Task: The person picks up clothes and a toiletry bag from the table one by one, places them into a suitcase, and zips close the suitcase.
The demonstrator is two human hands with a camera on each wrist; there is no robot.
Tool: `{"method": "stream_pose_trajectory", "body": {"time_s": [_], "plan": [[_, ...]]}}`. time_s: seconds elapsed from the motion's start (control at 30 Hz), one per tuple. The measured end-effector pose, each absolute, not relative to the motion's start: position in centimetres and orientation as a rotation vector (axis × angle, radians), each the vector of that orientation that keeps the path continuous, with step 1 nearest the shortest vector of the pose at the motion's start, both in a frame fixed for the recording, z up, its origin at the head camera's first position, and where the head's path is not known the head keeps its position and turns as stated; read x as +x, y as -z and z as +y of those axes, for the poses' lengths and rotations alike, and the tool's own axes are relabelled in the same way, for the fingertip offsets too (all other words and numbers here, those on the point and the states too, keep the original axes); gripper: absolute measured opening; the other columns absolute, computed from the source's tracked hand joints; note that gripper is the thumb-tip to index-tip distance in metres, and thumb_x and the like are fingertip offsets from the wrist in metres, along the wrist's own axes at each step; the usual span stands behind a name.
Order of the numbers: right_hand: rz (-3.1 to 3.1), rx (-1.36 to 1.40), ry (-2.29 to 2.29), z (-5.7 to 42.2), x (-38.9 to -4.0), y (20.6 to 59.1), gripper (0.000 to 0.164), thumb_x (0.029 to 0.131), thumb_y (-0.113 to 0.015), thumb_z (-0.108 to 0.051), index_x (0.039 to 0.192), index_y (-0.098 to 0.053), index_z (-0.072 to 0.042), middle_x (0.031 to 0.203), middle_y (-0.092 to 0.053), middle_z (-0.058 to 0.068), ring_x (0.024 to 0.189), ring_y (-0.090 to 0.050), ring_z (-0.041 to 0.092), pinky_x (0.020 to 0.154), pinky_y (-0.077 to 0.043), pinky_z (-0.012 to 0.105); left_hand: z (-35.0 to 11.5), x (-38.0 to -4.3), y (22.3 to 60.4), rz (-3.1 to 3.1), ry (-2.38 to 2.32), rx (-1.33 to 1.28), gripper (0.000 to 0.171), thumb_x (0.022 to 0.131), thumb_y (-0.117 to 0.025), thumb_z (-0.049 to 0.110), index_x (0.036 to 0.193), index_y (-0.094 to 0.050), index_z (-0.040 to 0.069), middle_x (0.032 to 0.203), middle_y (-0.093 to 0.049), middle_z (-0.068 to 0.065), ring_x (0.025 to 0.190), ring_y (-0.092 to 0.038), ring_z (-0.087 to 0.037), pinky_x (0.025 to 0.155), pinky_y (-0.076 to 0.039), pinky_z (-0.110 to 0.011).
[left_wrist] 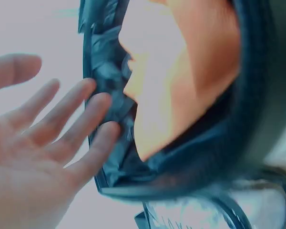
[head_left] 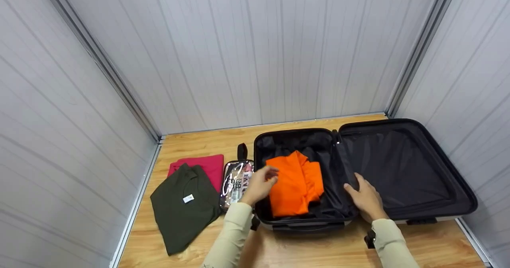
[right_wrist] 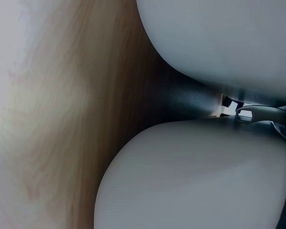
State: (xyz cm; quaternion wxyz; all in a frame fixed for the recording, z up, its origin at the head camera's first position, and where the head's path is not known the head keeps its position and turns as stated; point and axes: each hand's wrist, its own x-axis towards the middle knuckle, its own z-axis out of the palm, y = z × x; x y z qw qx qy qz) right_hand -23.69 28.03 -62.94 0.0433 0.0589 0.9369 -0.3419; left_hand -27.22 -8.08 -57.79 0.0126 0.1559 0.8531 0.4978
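A black-lined suitcase (head_left: 406,168) lies spread open on the wooden floor. Its left half holds a folded orange garment (head_left: 289,184), slightly rumpled along its right side. Over that garment's left edge, my left hand (head_left: 261,184) hovers with loosely bent fingers; in the left wrist view the fingers are spread and hold nothing. My right hand (head_left: 366,198) grips the suitcase's inner edge by the hinge, thumb on the left and fingers to the right. From the right wrist, only the pale outer shells (right_wrist: 195,176) and a metal hinge (right_wrist: 264,114) show; the hand is hidden there.
A clear zip pouch (head_left: 235,184) with a black strap lies against the suitcase's left side. Further left, a dark green shirt (head_left: 183,208) partly covers a red folded garment (head_left: 211,166). Panelled walls (head_left: 279,53) enclose the floor at the back and both sides.
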Motion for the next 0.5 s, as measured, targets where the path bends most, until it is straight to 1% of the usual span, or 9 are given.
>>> {"method": "stream_pose_trajectory", "body": {"time_s": [0.1, 0.2, 0.33, 0.4, 0.5], "plan": [[2.863, 0.183, 1.037, 28.0, -23.7, 62.9, 0.079, 0.104, -0.050, -0.050, 0.161, -0.023, -0.003, 0.159, -0.033, 0.033, 0.140, -0.038, 0.057, 0.112, -0.033, 0.068, -9.7, -27.5, 58.1, 2.753, -1.730, 0.366, 0.021, 0.093, -0.063, -0.002, 0.114, -0.069, 0.000, 0.108, -0.074, -0.020, 0.096, -0.071, -0.025, 0.085, -0.056, -0.031], [2.865, 0.186, 1.039, 28.0, -23.6, 62.9, 0.079, 0.104, -0.050, -0.050, 0.161, -0.024, -0.004, 0.159, -0.034, 0.033, 0.139, -0.039, 0.057, 0.111, -0.034, 0.068, -11.6, -27.7, 58.7, 2.869, -1.825, 0.199, 0.022, 0.091, -0.062, -0.005, 0.110, -0.071, 0.001, 0.104, -0.075, -0.019, 0.092, -0.070, -0.024, 0.081, -0.055, -0.030], [2.861, 0.184, 1.043, 27.9, -23.5, 62.8, 0.078, 0.104, -0.051, -0.050, 0.161, -0.024, -0.004, 0.158, -0.034, 0.033, 0.139, -0.040, 0.057, 0.111, -0.034, 0.068, -14.7, -27.8, 59.9, 3.069, -1.804, -0.093, 0.019, 0.087, -0.066, -0.003, 0.104, -0.072, 0.003, 0.096, -0.075, -0.013, 0.087, -0.069, -0.024, 0.079, -0.054, -0.036], [2.856, 0.186, 1.041, 28.0, -23.4, 62.8, 0.079, 0.104, -0.050, -0.050, 0.162, -0.023, -0.004, 0.159, -0.033, 0.034, 0.140, -0.039, 0.057, 0.111, -0.034, 0.068, -16.3, -27.7, 60.7, 3.160, -1.738, -0.251, 0.018, 0.085, -0.066, -0.002, 0.101, -0.072, 0.003, 0.092, -0.073, -0.012, 0.086, -0.068, -0.026, 0.080, -0.053, -0.041], [2.849, 0.190, 1.042, 28.1, -23.3, 62.7, 0.080, 0.104, -0.050, -0.051, 0.162, -0.022, -0.004, 0.160, -0.031, 0.033, 0.141, -0.036, 0.057, 0.112, -0.032, 0.068, -18.4, -27.4, 61.8, 3.224, -1.582, -0.491, 0.017, 0.083, -0.067, 0.002, 0.100, -0.071, 0.004, 0.092, -0.070, -0.013, 0.090, -0.065, -0.032, 0.085, -0.050, -0.047]]}}
